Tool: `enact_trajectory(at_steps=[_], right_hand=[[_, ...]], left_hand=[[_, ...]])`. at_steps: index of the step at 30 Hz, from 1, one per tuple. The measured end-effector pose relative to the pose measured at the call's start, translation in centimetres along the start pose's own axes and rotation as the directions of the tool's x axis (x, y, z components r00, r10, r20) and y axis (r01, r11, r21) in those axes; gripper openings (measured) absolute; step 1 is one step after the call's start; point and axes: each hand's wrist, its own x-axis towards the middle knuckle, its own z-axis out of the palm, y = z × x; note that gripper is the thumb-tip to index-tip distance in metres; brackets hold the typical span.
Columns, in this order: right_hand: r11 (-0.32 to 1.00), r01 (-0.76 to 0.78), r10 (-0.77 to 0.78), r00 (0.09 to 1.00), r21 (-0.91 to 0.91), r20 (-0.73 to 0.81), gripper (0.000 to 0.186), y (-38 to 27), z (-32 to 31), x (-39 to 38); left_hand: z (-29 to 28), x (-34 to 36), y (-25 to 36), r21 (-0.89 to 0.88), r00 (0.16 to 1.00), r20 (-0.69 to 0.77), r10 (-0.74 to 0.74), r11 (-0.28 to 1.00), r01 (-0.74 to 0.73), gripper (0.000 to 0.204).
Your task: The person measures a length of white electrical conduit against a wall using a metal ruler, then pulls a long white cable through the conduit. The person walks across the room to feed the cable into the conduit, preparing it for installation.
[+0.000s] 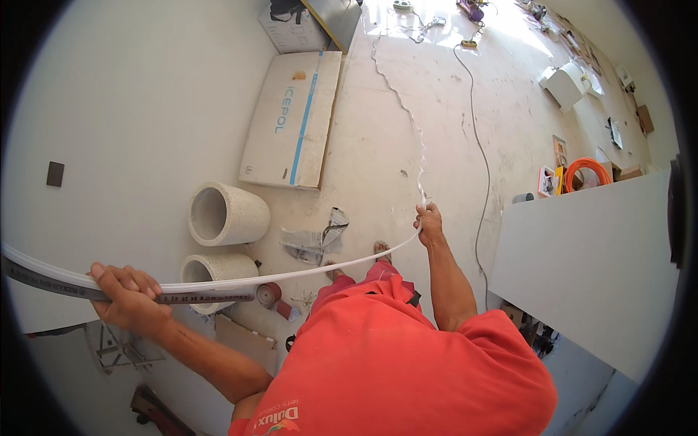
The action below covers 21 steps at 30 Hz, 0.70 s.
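My left hand (129,296) is closed round a dark grey pipe (211,296) with printing along it, and round white cable lying against the pipe's upper side. The pipe's free end points right, just past that hand. From there the white cable (327,269) sags across in front of my body to my right hand (430,220), whose fingers are closed on it. Beyond the right hand the cable is twisted and wavy, and it runs away over the floor. To the left, both pipe and cable leave the picture.
Two speckled hollow cylinders (246,216) lie by the left wall, near crumpled newspaper (320,238). Behind them is a large flat carton (280,123). A grey cord (486,163) crosses the floor. On the right, a white panel (582,254) stands near an orange coil (587,174).
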Motion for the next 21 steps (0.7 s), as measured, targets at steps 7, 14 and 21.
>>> enact_trajectory(at_steps=[7, 14, 21], right_hand=[[0.986, 0.004, -0.005, 1.0, 0.169, 0.009, 0.015, -0.2, 1.1, -0.7], [0.93, -0.236, 0.209, 0.97, 0.283, 0.124, 0.035, 0.5, 0.4, 0.6], [0.899, -0.298, 0.211, 0.937, 0.32, 0.28, 0.044, 0.2, 1.8, -0.9]], left_hand=[[0.5, 0.0, 0.3, 0.038, 1.0, -0.029, 0.005, 0.999, -0.004, 0.043], [0.5, -0.1, 0.5, 0.057, 0.999, -0.012, 0.035, 0.998, -0.034, 0.042], [0.6, -0.3, 0.6, 0.077, 1.0, -0.023, 0.021, 0.997, -0.019, 0.041]])
